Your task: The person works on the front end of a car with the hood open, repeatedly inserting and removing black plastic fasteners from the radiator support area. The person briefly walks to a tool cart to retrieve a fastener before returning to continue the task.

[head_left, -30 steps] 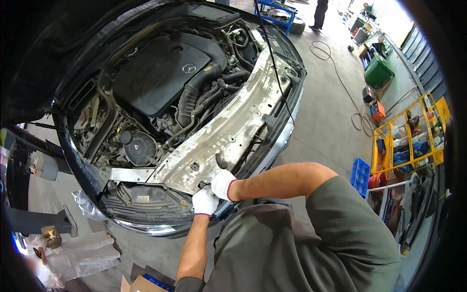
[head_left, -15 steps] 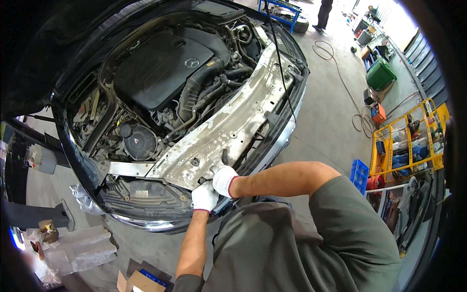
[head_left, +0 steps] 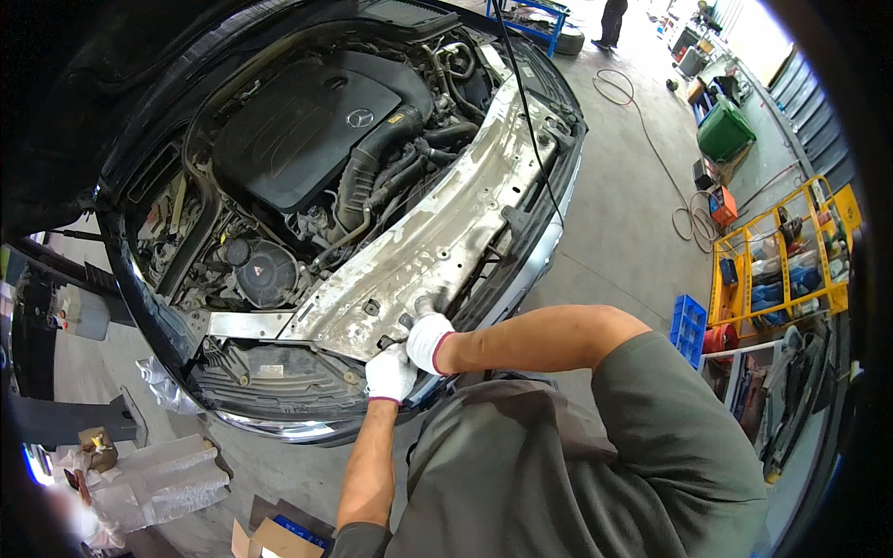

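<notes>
My left hand [head_left: 389, 374], in a white glove, is closed at the front edge of the bare, patchy metal crossmember [head_left: 474, 214] on a car, by a small dark opening. What it holds is hidden. My right hand [head_left: 428, 342], also gloved, is curled just above and right of it, low on the same metal. A short grey piece [head_left: 424, 305] sticks up beside its fingers; I cannot tell what it is. Behind lie the black engine cover [head_left: 298, 130] and a round black housing [head_left: 263, 272].
The car's raised bonnet [head_left: 65, 102] is at upper left. A yellow rack [head_left: 809, 298], blue crate [head_left: 686, 330] and green bin [head_left: 721, 130] line the right wall. A hose [head_left: 665, 163] lies on the floor. A person [head_left: 612, 23] stands at the back; a cardboard box [head_left: 279, 539] is below.
My hands have shifted slightly upward in the picture and remain at the same part of the crossmember. The grey piece by my right hand looks lighter and slightly shifted.
</notes>
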